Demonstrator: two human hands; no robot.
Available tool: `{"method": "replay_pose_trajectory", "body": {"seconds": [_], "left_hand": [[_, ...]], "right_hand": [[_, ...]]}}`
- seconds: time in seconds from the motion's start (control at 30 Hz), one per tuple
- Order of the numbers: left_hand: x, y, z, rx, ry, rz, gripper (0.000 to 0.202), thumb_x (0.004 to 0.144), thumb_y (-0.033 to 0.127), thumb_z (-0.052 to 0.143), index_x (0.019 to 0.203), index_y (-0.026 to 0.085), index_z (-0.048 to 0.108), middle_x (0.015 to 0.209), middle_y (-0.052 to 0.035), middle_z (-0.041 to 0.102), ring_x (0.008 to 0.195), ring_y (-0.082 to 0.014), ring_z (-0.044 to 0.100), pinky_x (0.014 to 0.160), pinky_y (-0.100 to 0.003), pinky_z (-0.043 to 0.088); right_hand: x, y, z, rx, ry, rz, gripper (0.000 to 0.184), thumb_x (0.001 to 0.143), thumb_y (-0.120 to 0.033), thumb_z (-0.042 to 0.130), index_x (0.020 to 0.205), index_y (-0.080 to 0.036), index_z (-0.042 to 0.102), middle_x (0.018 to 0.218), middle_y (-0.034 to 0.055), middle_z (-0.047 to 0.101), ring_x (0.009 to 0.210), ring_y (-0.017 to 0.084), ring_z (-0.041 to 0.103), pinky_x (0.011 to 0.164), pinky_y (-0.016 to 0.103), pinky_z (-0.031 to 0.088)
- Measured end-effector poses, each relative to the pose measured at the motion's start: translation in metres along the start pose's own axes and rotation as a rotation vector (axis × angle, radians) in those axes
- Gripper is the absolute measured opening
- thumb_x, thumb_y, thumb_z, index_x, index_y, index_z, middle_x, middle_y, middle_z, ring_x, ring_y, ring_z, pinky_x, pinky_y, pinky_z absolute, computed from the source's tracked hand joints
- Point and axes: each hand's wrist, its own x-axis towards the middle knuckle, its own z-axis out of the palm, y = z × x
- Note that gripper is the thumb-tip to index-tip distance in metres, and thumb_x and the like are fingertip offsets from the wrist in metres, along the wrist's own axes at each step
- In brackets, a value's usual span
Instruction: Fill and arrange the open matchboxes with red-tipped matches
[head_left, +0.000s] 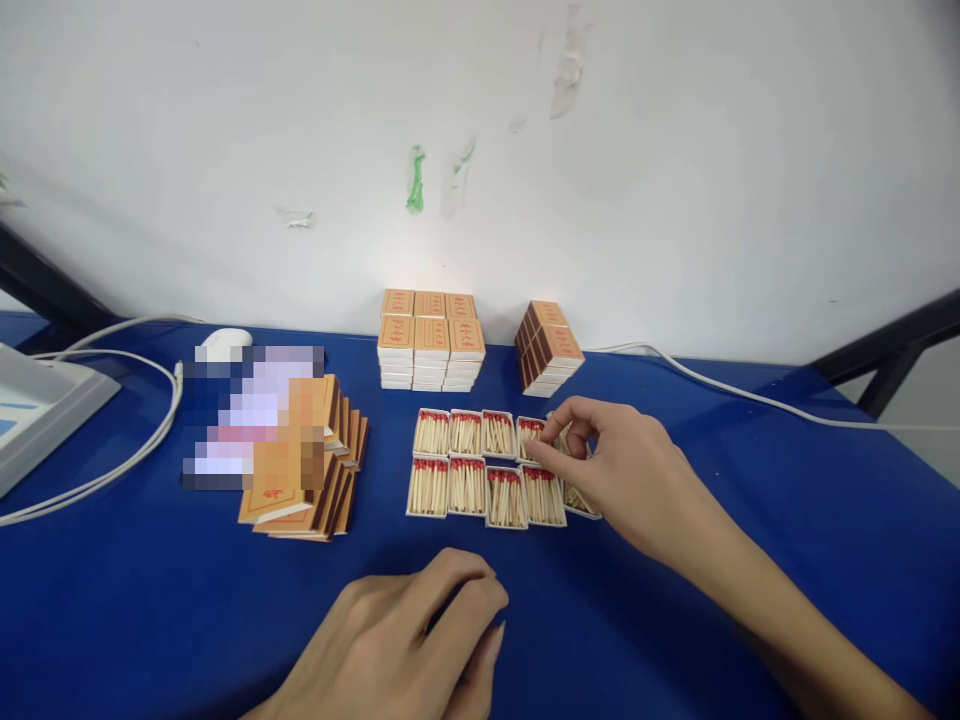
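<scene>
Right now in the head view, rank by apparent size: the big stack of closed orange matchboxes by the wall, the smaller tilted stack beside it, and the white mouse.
1. Big stack of closed orange matchboxes.
2. Smaller tilted stack.
3. White mouse, partly hidden by a blurred patch, so its rank against the tilted stack is unsure.

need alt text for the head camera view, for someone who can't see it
A person's right hand reaches into two rows of open matchbox trays filled with red-tipped matches on a blue table, while the left hand rests curled on the table nearer the camera. Stacks of closed matchboxes stand behind, against a white wall.
</scene>
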Motion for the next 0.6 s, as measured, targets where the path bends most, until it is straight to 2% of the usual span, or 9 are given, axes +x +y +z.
{"method": "replay_pose_trajectory", "body": {"seconds": [0.23, 0.47, 0.6], "left_hand": [[0.003, -0.002, 0.0, -0.012, 0.002, 0.013, 0.021, 0.107, 0.008, 0.058, 0.122, 0.018, 0.07, 0.112, -0.0043, 0.081, 0.075, -0.0185, 0.085, 0.056, -0.033, 0.068], [0.004, 0.0, 0.0, -0.002, -0.001, -0.001, 0.022, 0.108, 0.009, 0.058, 0.123, 0.019, 0.069, 0.113, -0.0038, 0.082, 0.076, -0.0185, 0.085, 0.058, -0.033, 0.069], [0.002, -0.001, 0.0, -0.009, 0.0, 0.002, 0.022, 0.109, 0.01, 0.057, 0.124, 0.019, 0.07, 0.114, -0.0039, 0.082, 0.074, -0.0189, 0.085, 0.056, -0.034, 0.068]], "right_hand": [[0.002, 0.003, 0.003, 0.027, -0.013, -0.018, 0.022, 0.094, -0.05, 0.08, 0.088, -0.029, 0.076, 0.076, -0.0029, 0.074, 0.068, 0.021, 0.067, 0.061, 0.036, 0.042], [0.006, 0.012, -0.009, 0.069, 0.02, -0.074, 0.024, 0.097, -0.051, 0.072, 0.09, -0.028, 0.077, 0.076, -0.0018, 0.072, 0.07, 0.021, 0.064, 0.066, 0.036, 0.045], [0.009, 0.018, -0.01, 0.066, 0.035, -0.084, 0.018, 0.094, -0.046, 0.074, 0.091, -0.029, 0.078, 0.074, -0.0019, 0.07, 0.07, 0.022, 0.064, 0.066, 0.036, 0.044]]}}
